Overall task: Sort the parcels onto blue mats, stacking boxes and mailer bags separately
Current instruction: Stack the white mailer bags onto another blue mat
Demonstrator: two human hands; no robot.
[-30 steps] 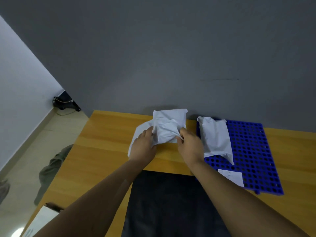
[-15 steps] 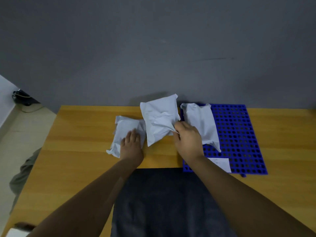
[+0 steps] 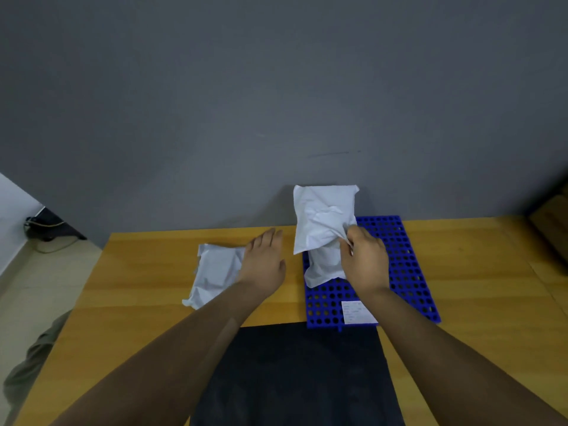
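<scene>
Right fingers [image 3: 349, 241]: curled, pinching a crumpled fold on the right edge of the held mailer bag [image 3: 322, 216]. My right hand [image 3: 365, 259] sits over the blue mat [image 3: 405, 265].
Left fingers [image 3: 270, 238]: straight, close together, palm down, gripping nothing. My left hand [image 3: 264, 265] is low over the table [image 3: 476, 272]; can't tell if it touches the wood.
Held mailer bag: white, wrinkled, hanging roughly upright and clear of the table, above the mat's far left part. Its top edge shows against the grey wall [image 3: 276, 103].
Second mailer bag [image 3: 322, 269]: white, lying on the mat's left half, partly hidden behind the held one and my right hand.
Third mailer bag [image 3: 215, 272]: white, crumpled, flat on bare table to the left, off the mat. My left wrist covers its right edge.
Blue mat: perforated plastic grid, flat on the table right of centre, long side running away from me.
Paper slip [image 3: 356, 312]: white, printed, on the mat's near edge, just beside my right forearm. Text too small to read.
Dark sheet [image 3: 295, 379]: black, at the table's near edge between my forearms, reaching the mat's near edge.
Floor, far left: cable [image 3: 46, 226] and a dark object against the wall, well apart from the table.
</scene>
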